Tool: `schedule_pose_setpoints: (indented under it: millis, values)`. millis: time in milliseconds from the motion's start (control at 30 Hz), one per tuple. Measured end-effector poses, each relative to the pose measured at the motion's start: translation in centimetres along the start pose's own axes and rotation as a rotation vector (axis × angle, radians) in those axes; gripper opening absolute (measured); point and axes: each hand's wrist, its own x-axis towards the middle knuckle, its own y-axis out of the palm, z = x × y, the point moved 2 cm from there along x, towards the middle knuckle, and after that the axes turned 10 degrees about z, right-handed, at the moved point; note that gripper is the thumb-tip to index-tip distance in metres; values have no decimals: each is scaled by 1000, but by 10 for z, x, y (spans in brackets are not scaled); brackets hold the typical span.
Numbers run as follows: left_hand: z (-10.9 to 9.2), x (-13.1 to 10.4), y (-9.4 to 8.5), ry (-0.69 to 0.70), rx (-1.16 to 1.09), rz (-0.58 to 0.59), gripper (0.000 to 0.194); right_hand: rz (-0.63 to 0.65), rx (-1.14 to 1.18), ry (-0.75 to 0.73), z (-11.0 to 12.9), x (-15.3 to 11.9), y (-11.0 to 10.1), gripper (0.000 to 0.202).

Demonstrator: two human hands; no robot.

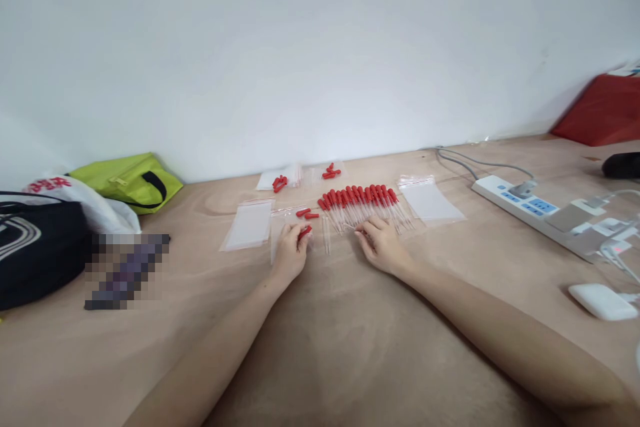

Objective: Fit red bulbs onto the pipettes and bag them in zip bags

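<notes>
My left hand (289, 257) pinches a red rubber bulb (305, 232) above a clear plastic bag. Just beyond it lie loose red bulbs (303, 213). Closed fingers of my right hand (384, 247) hold what looks like a thin glass tube (351, 227), its end pointing left. Beyond that hand, a row of droppers (369, 195) lies side by side, red bulbs toward the wall and clear stems toward me. Between my hands, bare glass tubes (327, 235) rest on the table.
Zip bags flank the droppers: a left stack (249, 225) and a right stack (431, 199). More red bulbs (280, 183) lie near the wall. A power strip (535, 210) with cables and a white case (603, 301) are right; a green bag (127, 180) and black bag (43, 253) left.
</notes>
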Motion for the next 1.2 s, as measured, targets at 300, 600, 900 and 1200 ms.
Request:
schedule_pose_setpoints:
  millis: [300, 600, 900, 1200]
  values:
    - [-17, -5, 0, 291, 42, 65, 13, 34, -76, -105, 12, 0, 1, 21]
    - [-21, -7, 3, 345, 77, 129, 16, 46, -125, -163, 18, -1, 2, 21]
    - [-21, -7, 4, 324, 81, 144, 17, 55, -117, -152, 16, -1, 1, 22]
    - [-26, -8, 3, 324, -3, 182, 20, 73, -102, -170, 16, -1, 1, 22]
